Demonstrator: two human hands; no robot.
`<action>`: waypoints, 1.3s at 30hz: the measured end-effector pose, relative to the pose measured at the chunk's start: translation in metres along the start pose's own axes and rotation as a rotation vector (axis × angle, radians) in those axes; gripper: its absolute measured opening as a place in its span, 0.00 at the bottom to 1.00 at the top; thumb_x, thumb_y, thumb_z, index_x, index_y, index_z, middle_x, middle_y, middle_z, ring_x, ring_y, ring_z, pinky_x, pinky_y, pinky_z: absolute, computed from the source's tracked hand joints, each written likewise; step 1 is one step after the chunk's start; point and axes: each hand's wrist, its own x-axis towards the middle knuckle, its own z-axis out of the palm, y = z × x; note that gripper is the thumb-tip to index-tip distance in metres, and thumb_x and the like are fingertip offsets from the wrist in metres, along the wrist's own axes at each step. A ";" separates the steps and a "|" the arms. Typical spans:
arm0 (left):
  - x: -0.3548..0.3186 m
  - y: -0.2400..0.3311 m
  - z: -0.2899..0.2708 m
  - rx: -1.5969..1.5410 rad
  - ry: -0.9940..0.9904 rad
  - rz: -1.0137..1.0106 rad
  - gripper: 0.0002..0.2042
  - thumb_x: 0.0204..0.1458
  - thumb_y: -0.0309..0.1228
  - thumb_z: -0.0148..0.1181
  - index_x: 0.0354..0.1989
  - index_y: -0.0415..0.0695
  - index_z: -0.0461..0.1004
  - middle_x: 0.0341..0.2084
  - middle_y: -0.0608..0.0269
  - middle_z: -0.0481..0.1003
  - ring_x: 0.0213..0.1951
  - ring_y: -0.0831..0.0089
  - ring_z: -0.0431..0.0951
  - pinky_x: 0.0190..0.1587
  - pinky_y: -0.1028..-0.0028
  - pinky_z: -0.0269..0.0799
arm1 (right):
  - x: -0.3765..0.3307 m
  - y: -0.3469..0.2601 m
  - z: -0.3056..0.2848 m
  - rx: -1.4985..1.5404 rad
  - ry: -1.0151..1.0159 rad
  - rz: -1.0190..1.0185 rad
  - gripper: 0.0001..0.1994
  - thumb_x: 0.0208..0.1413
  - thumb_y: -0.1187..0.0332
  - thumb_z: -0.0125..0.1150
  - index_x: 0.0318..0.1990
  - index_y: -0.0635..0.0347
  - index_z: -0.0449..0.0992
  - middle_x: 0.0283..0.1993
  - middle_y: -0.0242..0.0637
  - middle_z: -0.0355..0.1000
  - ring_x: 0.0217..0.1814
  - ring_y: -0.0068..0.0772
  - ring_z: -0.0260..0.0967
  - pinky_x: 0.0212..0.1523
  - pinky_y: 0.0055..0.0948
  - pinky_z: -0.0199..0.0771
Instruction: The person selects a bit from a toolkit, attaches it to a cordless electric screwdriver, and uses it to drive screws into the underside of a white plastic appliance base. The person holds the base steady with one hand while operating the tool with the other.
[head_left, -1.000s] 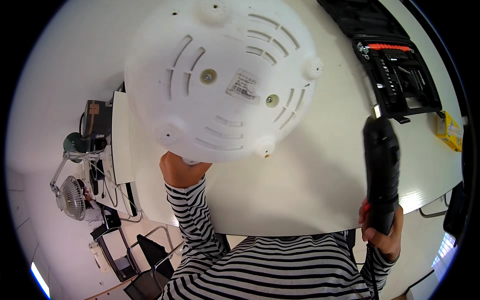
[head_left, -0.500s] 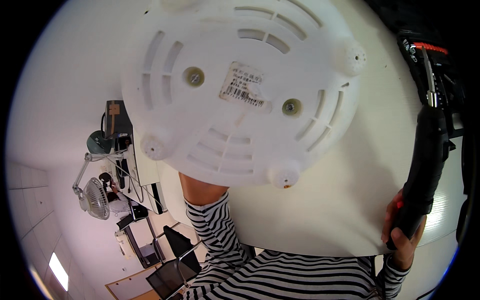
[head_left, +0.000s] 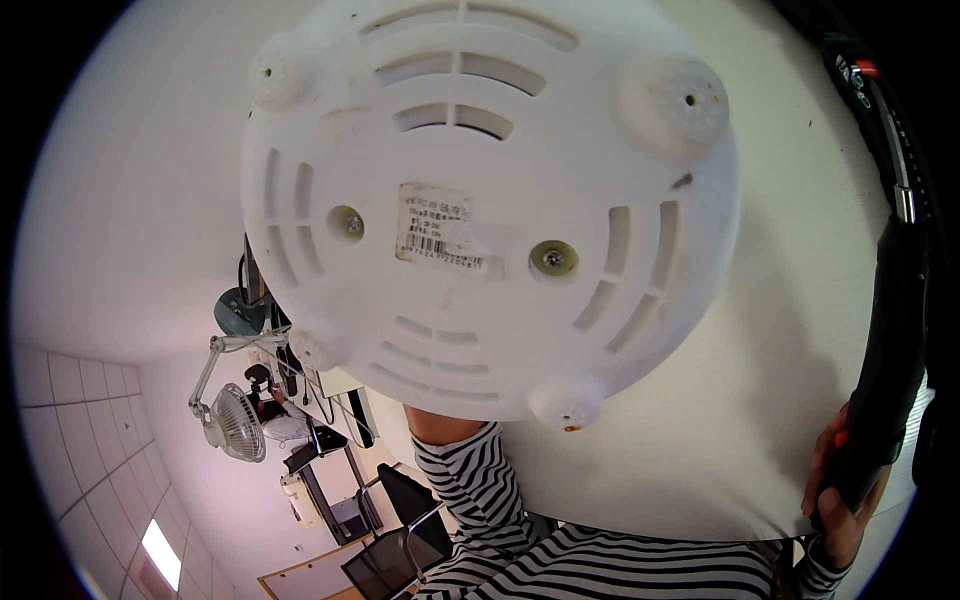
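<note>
We had a round white base [head_left: 510, 200] up in front of us above the tabletop [head_left: 660, 460], its slotted underside facing us. Four knobbly feet [head_left: 690, 105] stood near its rim, and a worn label [head_left: 430, 215] lay between two sunken screws [head_left: 553, 260]. Our left wrist [head_left: 443, 427] showed just below it, and with the rest hidden, we could not tell how the left grip was set. Our right grip [head_left: 845, 480] was wrapped around a black power screwdriver [head_left: 893, 330], apart from the base, its long bit [head_left: 892, 135] pointing up. Near that bit we saw part of a tool case [head_left: 848, 75]. Off to the lower left we saw a black chair [head_left: 398, 548] and a person [head_left: 288, 422] in a pale top
</note>
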 end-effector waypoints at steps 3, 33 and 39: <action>-0.001 0.002 -0.003 0.019 -0.003 -0.002 0.20 0.32 0.31 0.66 0.37 0.39 0.71 0.33 0.59 0.74 0.36 0.66 0.74 0.41 0.70 0.67 | 0.000 -0.001 0.001 0.006 0.001 -0.010 0.39 0.32 0.46 0.64 0.46 0.68 0.58 0.22 0.33 0.61 0.09 0.15 0.56 0.09 0.11 0.54; 0.000 0.001 -0.001 0.111 -0.004 0.038 0.19 0.35 0.33 0.64 0.38 0.41 0.71 0.34 0.60 0.74 0.38 0.65 0.73 0.42 0.68 0.67 | -0.003 -0.011 0.002 0.076 -0.026 0.055 0.34 0.31 0.51 0.65 0.42 0.65 0.58 0.27 0.37 0.61 0.11 0.16 0.56 0.11 0.12 0.57; 0.001 -0.003 0.006 0.149 0.014 0.084 0.18 0.36 0.33 0.63 0.38 0.41 0.71 0.34 0.60 0.73 0.38 0.65 0.73 0.42 0.68 0.67 | -0.002 -0.011 0.005 0.064 -0.027 0.078 0.35 0.31 0.52 0.65 0.44 0.66 0.58 0.26 0.37 0.62 0.11 0.17 0.57 0.11 0.13 0.57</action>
